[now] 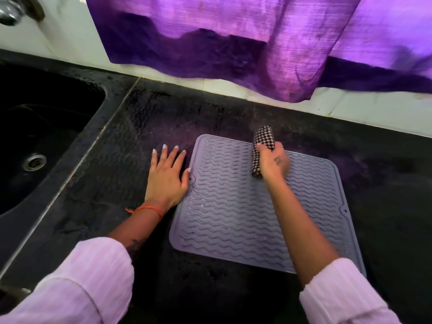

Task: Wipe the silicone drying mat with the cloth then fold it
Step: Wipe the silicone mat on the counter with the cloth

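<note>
One black countertop point(233, 113), purple curtain point(210, 31)

black stone counter point(385, 183) | grey silicone mat point(233, 218) flat | left hand point(167, 176) flat

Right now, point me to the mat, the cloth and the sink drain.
mat point(233, 213), head view, ribbed middle of its surface
cloth point(263, 136), head view, checked far end above the right hand
sink drain point(35, 162), head view, metal strainer
</note>
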Demonstrator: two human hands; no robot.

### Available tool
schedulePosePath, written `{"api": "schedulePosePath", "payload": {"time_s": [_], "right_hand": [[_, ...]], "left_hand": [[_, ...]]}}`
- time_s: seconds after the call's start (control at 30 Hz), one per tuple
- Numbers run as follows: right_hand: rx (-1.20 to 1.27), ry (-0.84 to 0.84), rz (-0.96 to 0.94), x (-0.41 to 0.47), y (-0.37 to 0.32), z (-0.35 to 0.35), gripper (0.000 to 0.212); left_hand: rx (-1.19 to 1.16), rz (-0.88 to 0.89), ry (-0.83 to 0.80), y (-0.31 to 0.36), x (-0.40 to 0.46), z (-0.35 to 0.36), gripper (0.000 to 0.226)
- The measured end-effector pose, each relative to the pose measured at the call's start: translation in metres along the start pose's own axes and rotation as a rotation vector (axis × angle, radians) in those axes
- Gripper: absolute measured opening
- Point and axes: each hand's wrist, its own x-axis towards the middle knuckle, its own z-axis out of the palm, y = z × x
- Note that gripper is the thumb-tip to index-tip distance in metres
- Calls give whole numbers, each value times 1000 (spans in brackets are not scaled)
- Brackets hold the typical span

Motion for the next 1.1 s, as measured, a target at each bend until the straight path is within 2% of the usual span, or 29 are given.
{"api": "schedulePosePath", "payload": {"time_s": [0.1,0.2,0.27,0.33,0.4,0.43,0.5,0.57,0.6,0.7,0.8,0.83,0.9,0.93,1.0,1.07,1.1], "right_hand": [[-431,31,-169,-10,12,8,45],[-542,17,-321,-25,9,33,43],[-537,-46,-372,-30,0,41,45],[-459,-183,-423,-29,-6,43,45],[-209,-367,-353,-21,-12,36,42],[-59,-404,-302,-17,-15,31,38],[10,-281,-271,-8,-16,26,35],[-218,-129,-310,-8,-11,31,39],[-345,-112,-339,-13,-9,37,41],[-578,-129,-429,-34,-14,57,47],[-609,-217,-494,-40,-29,67,48],[-536,-290,-503,-36,-33,65,47],[-235,-457,-444,-22,-39,56,42],[-105,-473,-419,-15,-39,51,39],[-112,-348,-435,-7,-37,47,38],[-366,-227,-496,-10,-32,55,43],[-513,-217,-550,-17,-30,63,48]], "left_hand": [[0,3,1,0,0,0,59],[5,0,-4,0,0,1,59],[6,-1,-9,1,0,0,59],[6,-5,-9,1,0,-1,60],[11,-5,-9,1,0,-1,61],[10,-3,-8,1,0,-1,61],[4,-8,-6,0,0,-1,61],[1,-14,-4,0,0,-1,61],[0,-11,-3,0,0,-1,61],[-5,-8,-7,1,0,-1,62],[-8,-10,-6,1,0,-2,64],[-4,-10,-7,1,0,-2,64],[4,-11,-9,1,0,-2,65],[6,-13,-10,1,0,-2,65],[6,-16,-10,0,0,-1,66],[10,-19,-11,0,0,-1,66],[10,-19,-12,0,0,-1,66]]}}
